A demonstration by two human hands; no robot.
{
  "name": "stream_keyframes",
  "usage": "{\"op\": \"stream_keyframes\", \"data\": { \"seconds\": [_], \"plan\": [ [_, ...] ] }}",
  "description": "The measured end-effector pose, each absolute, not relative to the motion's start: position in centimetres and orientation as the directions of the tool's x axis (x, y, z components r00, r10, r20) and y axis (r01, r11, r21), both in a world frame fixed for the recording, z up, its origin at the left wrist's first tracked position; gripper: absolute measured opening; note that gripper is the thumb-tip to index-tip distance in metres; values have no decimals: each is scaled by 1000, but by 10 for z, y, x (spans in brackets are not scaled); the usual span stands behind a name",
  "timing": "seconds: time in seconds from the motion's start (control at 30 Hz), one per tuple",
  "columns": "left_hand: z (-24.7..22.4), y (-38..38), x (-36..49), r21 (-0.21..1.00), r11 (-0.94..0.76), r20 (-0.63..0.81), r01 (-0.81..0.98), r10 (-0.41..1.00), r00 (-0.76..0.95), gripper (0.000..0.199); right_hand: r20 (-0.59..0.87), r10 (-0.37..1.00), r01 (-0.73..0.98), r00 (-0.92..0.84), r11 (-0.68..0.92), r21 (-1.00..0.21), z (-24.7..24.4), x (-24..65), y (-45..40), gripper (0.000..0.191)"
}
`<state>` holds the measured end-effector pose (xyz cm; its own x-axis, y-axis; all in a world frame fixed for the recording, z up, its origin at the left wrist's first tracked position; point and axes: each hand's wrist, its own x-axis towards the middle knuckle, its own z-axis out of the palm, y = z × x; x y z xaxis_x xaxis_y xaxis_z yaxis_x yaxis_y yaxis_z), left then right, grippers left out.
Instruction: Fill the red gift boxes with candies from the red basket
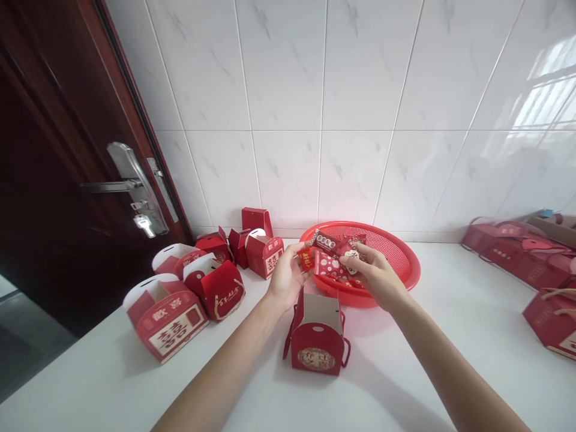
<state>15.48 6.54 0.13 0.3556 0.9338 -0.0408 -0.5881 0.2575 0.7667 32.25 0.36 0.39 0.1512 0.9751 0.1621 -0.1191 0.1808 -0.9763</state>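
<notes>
- Packets [327,264], wrapped in red and pink, sit between our hands over the near side of the red basket [402,257]; more lie inside it.
- Our left hand [287,279]: fingers curled and clamped on an orange-red packet [306,260].
- Our right hand [371,273]: fingertips pinched on packets; we can't tell how many.
- Open red box [316,348] stands upright on the white table [103,390], just in front of the basket.
- We see more boxes [222,291] at left, others at right.

Rightmost box [549,321] cut off, door [54,120] cropped, basket [410,267] partly hidden
</notes>
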Motion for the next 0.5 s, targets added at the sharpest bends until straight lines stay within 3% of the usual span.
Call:
{"op": "stream_keyframes", "data": {
  "seconds": [0.23,0.5],
  "plan": [
    [3,65,155,763,277,-104,-584,944,312,22,191,969,-38,158,199,-979,-2,332,6,30],
    [3,71,148,792,248,-101,-558,955,280,18,165,974,-15,153,169,-985,6,338,1,29]
  ]
}}
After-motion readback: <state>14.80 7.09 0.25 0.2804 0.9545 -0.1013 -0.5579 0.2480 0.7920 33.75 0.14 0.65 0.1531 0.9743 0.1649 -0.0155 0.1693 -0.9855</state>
